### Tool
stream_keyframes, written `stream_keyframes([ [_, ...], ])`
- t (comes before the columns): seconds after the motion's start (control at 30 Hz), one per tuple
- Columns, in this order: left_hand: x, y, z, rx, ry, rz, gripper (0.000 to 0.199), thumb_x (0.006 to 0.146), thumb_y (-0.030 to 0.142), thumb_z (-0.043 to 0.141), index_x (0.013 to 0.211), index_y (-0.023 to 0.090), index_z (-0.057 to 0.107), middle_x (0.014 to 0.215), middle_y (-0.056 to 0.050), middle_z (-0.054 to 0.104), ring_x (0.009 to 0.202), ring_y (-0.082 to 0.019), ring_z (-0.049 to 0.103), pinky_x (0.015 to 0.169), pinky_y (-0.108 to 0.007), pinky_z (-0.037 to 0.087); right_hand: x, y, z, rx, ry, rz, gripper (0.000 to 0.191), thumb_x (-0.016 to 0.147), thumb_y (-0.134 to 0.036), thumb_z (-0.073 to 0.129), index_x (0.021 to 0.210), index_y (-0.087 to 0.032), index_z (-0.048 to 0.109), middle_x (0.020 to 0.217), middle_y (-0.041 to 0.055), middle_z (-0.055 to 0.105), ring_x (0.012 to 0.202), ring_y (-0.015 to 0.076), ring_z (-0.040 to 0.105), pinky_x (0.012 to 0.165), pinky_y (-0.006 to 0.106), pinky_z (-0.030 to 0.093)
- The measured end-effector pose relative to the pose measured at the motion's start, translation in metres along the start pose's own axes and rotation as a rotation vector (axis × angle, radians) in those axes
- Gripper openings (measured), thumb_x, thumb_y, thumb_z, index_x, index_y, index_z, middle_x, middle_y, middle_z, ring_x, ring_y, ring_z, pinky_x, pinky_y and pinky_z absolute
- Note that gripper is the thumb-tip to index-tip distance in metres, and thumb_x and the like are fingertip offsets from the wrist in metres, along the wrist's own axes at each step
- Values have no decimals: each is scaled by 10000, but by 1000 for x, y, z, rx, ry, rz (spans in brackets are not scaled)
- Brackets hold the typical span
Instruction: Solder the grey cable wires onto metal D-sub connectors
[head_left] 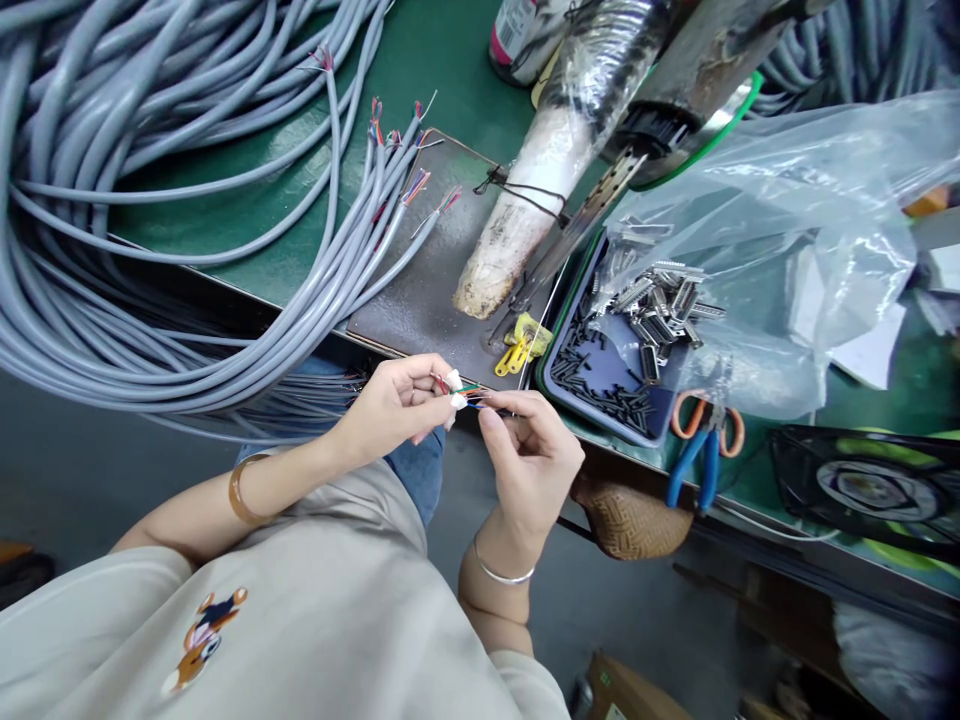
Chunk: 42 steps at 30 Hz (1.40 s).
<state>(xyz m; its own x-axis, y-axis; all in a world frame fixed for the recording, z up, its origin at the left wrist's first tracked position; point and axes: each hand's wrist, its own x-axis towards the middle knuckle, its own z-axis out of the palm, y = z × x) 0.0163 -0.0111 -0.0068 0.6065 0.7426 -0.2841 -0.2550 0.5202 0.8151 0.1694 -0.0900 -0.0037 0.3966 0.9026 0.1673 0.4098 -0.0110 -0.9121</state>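
The wires (475,394) are in mid-air between the person's two hands, just off the near edge of the bench (450,60), in front of the body. They are thin and of several colours, green, orange and blue among them, with a bit of red showing at the left hand. Their long axis runs nearly level across the view, from left to right, and they spread slightly as they leave the left hand (409,398) and point towards the right hand (534,440).

The left fingers are pinched together on the wires, with white coverings (454,388) at the tips. The right thumb and forefinger are closed to a narrow pinch on the other end of the wires, while the remaining fingers curl in. Which strands the right hand grips cannot be told.

Beyond the left hand, a thick bundle of grey cables (300,345) sweeps round in a curve. Many of its stripped ends point up and to the right, over a dark plate (420,265). A yellow clip (517,345) lies at the plate's right side, next to a tray (611,365) of metal connectors (667,310) and small black pieces (577,375). Right of the tray, the blue handles of the pliers (697,460) point towards the body, past the bench edge.
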Motion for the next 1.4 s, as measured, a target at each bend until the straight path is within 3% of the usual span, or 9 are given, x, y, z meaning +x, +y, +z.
stream_keyframes([
  [0.13,-2,-1,1,57,33,75,199,754,212,789,849,150,626,618,49,635,433,-32,468,400,-140,375,1,0,4,58,7,43,73,894,-299,746,883,-235,778,771,-9,654,550,82,450,495,244,330],
  [0.33,-5,-3,5,168,113,205,115,737,160,779,809,127,696,716,-3,689,637,-82,647,619,-174,526,2,-2,8,89,26,123,150,879,-311,725,770,-209,736,632,-43,543,519,80,408,476,237,302],
  [0.53,-2,2,0,-34,82,14,272,752,275,830,807,165,588,583,56,628,366,-33,457,350,-148,320,-3,-3,10,4,106,-10,198,928,-319,705,764,-213,739,604,-43,584,510,86,470,488,242,339],
  [0.67,-1,7,-4,-172,41,-93,296,750,299,834,802,173,571,565,54,625,361,-48,464,321,-143,293,-2,-2,8,-74,170,-136,122,964,-298,675,977,-251,788,688,-30,643,544,93,505,505,248,360],
  [0.83,0,12,-3,-264,6,-214,278,715,254,819,782,172,563,538,58,598,369,-48,435,314,-139,289,-2,-3,9,-171,101,-244,179,948,-231,694,1098,-288,775,751,-28,666,509,78,403,475,247,344],
  [1.03,-1,7,-4,-163,31,-129,281,716,247,824,813,183,568,547,60,614,374,-52,423,331,-150,277,-4,-4,4,-192,114,-250,177,972,-298,663,1115,-274,766,698,-32,653,501,88,466,471,252,358],
  [1.13,-4,5,-2,5,26,-10,254,703,200,839,797,160,606,586,55,609,435,-38,436,409,-151,338,-1,-7,1,-203,8,-150,207,980,-355,653,1117,-231,747,709,-35,661,471,78,424,461,252,341],
  [1.23,-8,7,1,137,13,96,186,721,175,822,768,138,646,664,41,590,552,-41,474,518,-153,394,4,-12,1,-244,-131,-187,133,985,-314,649,950,-214,730,688,-52,647,468,60,396,480,239,342],
  [1.4,-9,7,-3,26,-74,-10,288,713,250,870,738,156,598,592,73,495,495,-33,370,470,-156,305,3,-17,-8,-380,-226,-412,187,988,-217,617,803,-219,641,628,-55,616,486,64,463,526,239,370],
])
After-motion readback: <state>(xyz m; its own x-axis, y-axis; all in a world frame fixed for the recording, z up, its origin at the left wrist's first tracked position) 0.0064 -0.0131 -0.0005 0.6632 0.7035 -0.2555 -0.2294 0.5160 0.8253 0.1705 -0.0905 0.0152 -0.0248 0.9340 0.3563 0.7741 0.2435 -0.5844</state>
